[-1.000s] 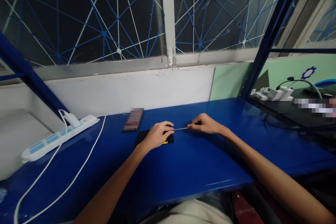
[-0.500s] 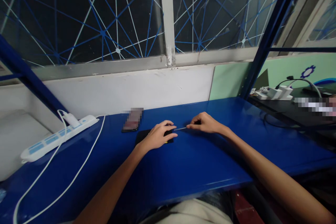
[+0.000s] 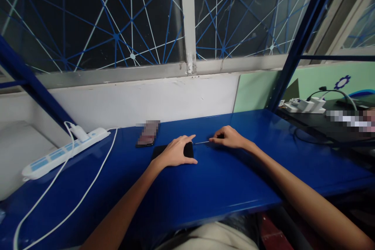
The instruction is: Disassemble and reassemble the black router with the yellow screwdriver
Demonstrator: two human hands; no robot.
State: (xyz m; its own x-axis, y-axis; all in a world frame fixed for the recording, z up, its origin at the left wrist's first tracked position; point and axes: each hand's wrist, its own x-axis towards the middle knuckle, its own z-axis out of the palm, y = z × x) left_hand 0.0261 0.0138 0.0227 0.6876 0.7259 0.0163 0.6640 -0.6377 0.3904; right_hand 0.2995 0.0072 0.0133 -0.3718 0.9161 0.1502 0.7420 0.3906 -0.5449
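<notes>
Grip: left hand (image 3: 175, 152) spread flat on black device (image 3: 189, 150) | right hand (image 3: 229, 137) pinching thin pin (image 3: 201, 142)

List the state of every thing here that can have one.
left hand: open, lying flat on the black device.
right hand: pinched shut on the thin pin.
thin pin: level, tip at the device's right edge.
black device: flat on the blue table, partly covered.
power strip: one white charger plugged in.
</notes>
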